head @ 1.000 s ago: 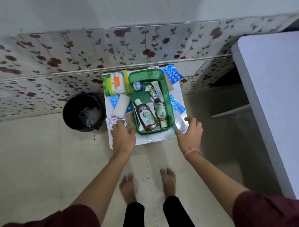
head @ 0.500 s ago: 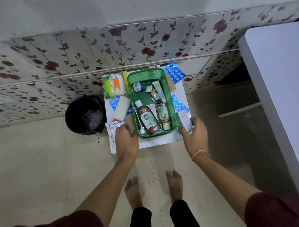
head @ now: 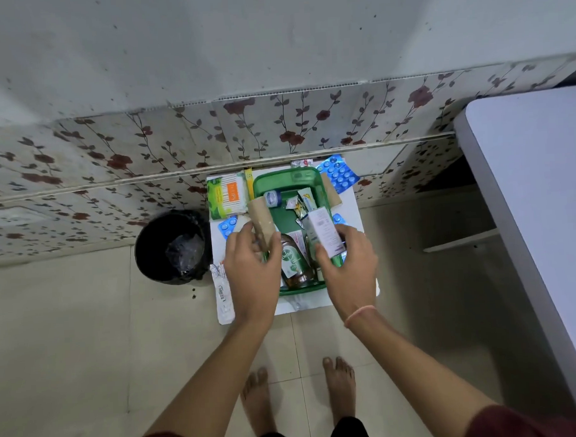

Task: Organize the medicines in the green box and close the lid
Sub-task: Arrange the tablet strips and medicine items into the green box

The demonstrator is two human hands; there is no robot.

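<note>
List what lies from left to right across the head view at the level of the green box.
black bin → cotton swab pack → brown roll in the left hand → green box → white carton in the right hand → white table

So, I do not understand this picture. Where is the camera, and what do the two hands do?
There is no machine here. The camera sits on a person's head and looks down, so you see their own arms and bare feet. A small white table stands against the flowered wall, and on it is an open green box containing a Dettol bottle and small packets. The left hand holds a brown cardboard piece; the right hand holds a white medicine carton, both above the box. Around the box lie blue pill strips and a cotton swab pack. A black bin stands on the floor.
</note>
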